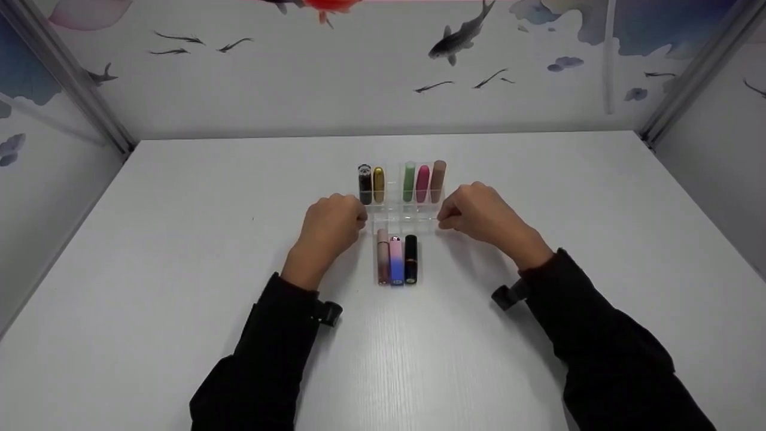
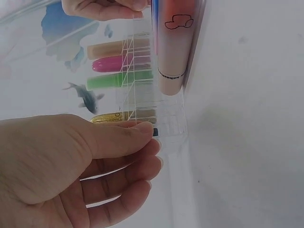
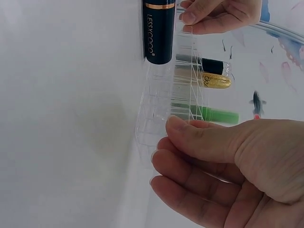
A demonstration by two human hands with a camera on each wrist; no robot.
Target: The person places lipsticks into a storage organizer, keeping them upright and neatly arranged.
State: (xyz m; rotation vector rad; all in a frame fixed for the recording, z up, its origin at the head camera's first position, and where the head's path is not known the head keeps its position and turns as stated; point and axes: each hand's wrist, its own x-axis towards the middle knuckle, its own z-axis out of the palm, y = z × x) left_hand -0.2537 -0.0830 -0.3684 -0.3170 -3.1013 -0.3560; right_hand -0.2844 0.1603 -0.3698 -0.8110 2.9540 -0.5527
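A clear plastic lipstick holder (image 1: 392,226) stands on the table between the two hands. My left hand (image 1: 332,224) pinches its left side between thumb and fingers, and my right hand (image 1: 479,212) pinches the right side. In its back row stand a black tube (image 1: 365,184), a gold one (image 1: 378,185), a green one (image 1: 409,182), a pink one (image 1: 422,184) and a brown one (image 1: 438,182). In front of the holder lie a pinkish-brown lip gloss tube (image 1: 383,260), a pink-and-blue tube (image 1: 396,263) and a black lipstick (image 1: 410,260), side by side.
The white table (image 1: 179,251) is bounded by a printed back panel (image 1: 335,90) with fish drawings and by side panels. Metal posts (image 1: 90,90) stand at the back corners. A small black camera (image 1: 508,296) is strapped to each wrist.
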